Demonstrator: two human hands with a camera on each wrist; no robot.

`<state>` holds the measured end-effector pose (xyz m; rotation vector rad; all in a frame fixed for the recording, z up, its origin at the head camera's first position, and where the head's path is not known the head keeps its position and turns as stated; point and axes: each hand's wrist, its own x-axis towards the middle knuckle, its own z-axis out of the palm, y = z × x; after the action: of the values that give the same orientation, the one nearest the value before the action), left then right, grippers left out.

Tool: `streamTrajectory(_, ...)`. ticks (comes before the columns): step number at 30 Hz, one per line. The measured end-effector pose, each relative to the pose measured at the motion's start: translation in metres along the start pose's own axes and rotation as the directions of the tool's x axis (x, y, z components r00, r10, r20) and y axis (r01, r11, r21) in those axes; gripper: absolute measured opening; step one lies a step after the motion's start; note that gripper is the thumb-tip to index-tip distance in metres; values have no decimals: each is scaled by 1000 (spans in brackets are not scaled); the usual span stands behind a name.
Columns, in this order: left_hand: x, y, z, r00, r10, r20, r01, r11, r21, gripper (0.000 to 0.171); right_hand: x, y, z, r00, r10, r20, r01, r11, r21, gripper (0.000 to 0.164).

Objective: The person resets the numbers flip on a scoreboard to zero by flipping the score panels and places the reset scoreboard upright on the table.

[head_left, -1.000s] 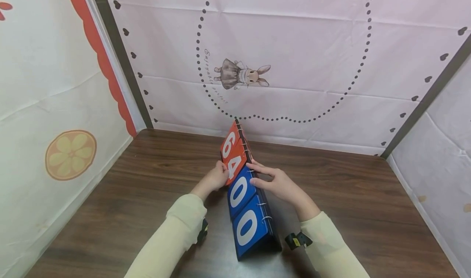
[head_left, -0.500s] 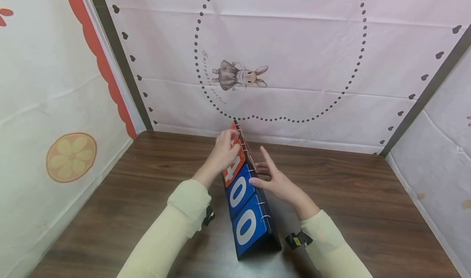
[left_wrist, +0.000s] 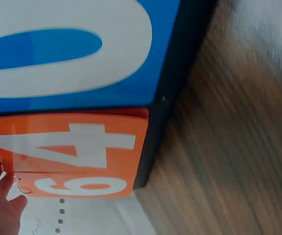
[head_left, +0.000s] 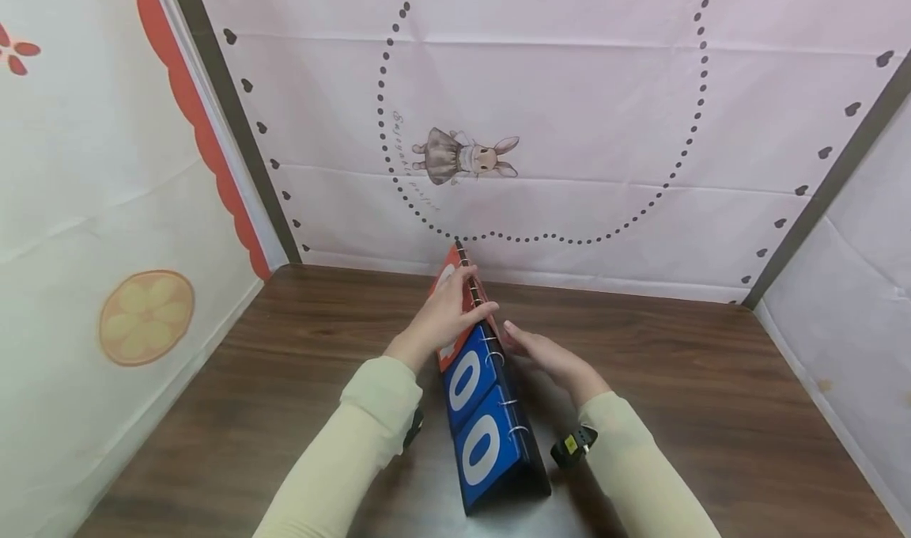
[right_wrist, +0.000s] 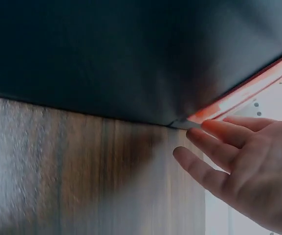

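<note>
Currently, a flip scoreboard point(head_left: 491, 372) is standing tent-like on the wood-grain counter point(head_left: 683, 395), its long ridge running from 6 o'clock toward 12 o'clock in the head view. Two blue cards point(head_left: 464, 381), each bearing a white 0, are occupying the nearer half, toward 6 o'clock; two red cards point(left_wrist: 72, 144), bearing a white 4 and a white 6, are filling the farther half, toward 12 o'clock.

From the 9 o'clock side, the left hand point(head_left: 440, 316) is lying over the ridge at the red half, thumb and fingers spread fairly wide beside the metal rings point(head_left: 494, 356); how firmly it is pressing, one cannot tell. On the 3 o'clock side, the right hand point(head_left: 551, 360) is reaching beside the far half with its fingers straight and slightly apart. In its wrist view the fingertips are lying at or just beside a red strip point(right_wrist: 248, 98) past the dark back panel point(right_wrist: 97, 58); contact is hard to tell.

Pale sleeves point(head_left: 356, 443) are covering both forearms, and a small black device point(head_left: 571, 447) is sitting at the right wrist. Toward 12 o'clock, a patterned cloth point(head_left: 584, 126) is showing a printed rabbit point(head_left: 466, 157).
</note>
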<state>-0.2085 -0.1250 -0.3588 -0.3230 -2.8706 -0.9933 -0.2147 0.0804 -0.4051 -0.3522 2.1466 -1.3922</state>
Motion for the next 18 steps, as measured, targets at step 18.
streamTrajectory(18, -1, 0, -1, 1000, -14, -6, 15, 993, 117, 80, 3, 0, 8, 1000, 1, 30, 1, 999, -45, 71)
